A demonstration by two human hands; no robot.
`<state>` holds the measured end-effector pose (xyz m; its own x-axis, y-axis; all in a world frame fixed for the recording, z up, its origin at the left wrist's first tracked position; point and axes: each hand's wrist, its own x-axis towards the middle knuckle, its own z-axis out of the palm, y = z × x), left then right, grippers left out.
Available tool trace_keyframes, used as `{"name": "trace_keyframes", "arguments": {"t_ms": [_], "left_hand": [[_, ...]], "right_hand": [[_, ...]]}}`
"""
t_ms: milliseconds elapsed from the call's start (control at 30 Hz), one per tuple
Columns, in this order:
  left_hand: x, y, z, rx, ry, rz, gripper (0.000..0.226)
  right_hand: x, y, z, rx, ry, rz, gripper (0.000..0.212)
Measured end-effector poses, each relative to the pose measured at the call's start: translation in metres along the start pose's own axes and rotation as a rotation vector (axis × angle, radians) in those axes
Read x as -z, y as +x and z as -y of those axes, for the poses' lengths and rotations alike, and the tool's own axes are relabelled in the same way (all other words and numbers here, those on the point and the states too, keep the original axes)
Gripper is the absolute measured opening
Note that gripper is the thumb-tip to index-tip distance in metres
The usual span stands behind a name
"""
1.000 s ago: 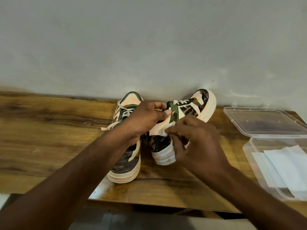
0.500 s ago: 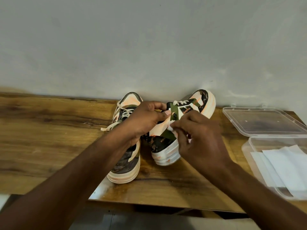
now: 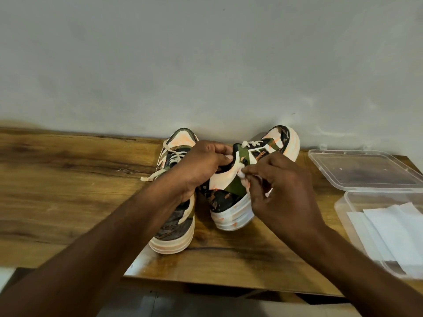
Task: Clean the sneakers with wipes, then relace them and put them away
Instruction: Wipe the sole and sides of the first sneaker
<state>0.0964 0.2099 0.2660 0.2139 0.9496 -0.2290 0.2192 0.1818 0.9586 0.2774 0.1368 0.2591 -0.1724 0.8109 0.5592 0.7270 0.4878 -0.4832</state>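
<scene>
Camouflage canvas in olive, black and peach covers both sneakers on my wooden desk (image 3: pixel 68 179), each with a thick, ribbed pale sole smeared with orange. I have the right sneaker (image 3: pixel 249 179) tipped onto its side near the middle of my view, heel toward me at 6 o'clock and toe up toward 1 o'clock by the wall, so its long axis runs diagonally away. My left hand (image 3: pixel 201 165) curls round its collar, thumb over the opening, holding it steady. My right hand (image 3: pixel 281 191) pinches a small crumpled white wipe (image 3: pixel 242 176) between fingertips and thumb, pressed against the peach side panel just below the collar. White laces (image 3: pixel 251 143) cross the tongue toward the toe.

The left sneaker (image 3: pixel 176 216) stands upright on its sole just at 9 o'clock of the other, partly hidden under my left forearm, heel nearest me, toe pointing to 12 o'clock; a loose lace end trails out toward 9 o'clock.

At 3 o'clock, a clear plastic box (image 3: pixel 343 202) holds flat white sheets (image 3: pixel 393 229), its hinged transparent lid (image 3: pixel 364 168) lying open behind it.
</scene>
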Motion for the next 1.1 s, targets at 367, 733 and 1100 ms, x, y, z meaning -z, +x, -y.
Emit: {"name": "trace_keyframes", "arguments": {"t_ms": [367,733,1100], "left_hand": [[-0.001,-0.001,-0.003,-0.013,0.000,-0.005,0.022],[-0.002,-0.003,-0.004,-0.026,-0.017,0.029,0.025],[-0.002,0.001,0.002,-0.033,0.029,0.038,0.019]], "right_hand": [[0.014,0.007,-0.012,0.066,0.041,0.243,0.038],[-0.008,-0.006,0.011,0.127,0.060,0.112,0.024],[-0.008,0.003,-0.011,0.007,0.119,-0.054,0.023]]}}
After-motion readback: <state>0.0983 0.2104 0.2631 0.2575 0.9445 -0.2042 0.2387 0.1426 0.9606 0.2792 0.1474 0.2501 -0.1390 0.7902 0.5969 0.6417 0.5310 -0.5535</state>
